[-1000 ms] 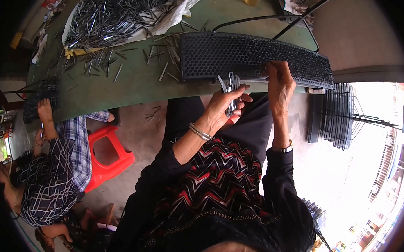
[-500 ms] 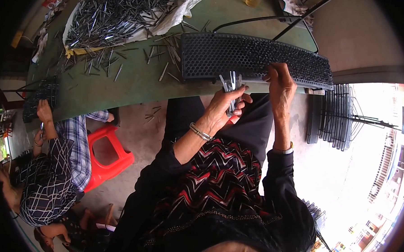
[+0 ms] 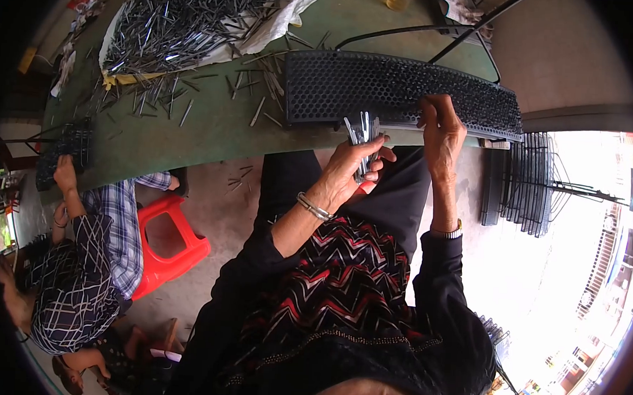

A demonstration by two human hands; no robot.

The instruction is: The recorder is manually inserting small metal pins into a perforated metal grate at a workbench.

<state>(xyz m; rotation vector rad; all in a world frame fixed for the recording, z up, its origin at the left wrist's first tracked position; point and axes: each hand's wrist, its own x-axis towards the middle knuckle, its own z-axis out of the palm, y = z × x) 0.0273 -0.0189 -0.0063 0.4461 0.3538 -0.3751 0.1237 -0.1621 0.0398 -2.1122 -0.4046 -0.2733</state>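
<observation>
A bundle of thin metal pins (image 3: 364, 134) stands up out of my left hand (image 3: 346, 165), which is closed around it just off the table's near edge. My right hand (image 3: 444, 137) is at the near side of a long black perforated rack (image 3: 328, 88), its fingertips pinched against the holes. Whatever those fingertips hold is too small and dark to make out. Dark pins fill many holes on the rack's right part, while its left part shows open holes.
A heap of dark metal pins (image 3: 189, 29) lies on a white sheet, with loose ones scattered over the green table (image 3: 213, 140). Stacked black racks (image 3: 536, 182) stand at the right. Leftward are a red stool (image 3: 169, 262) and a co-worker's hand (image 3: 66, 176) at another rack.
My right hand has shifted very slightly at the rack. The left hand keeps its bundle in the same place. The co-worker's hand has moved a little.
</observation>
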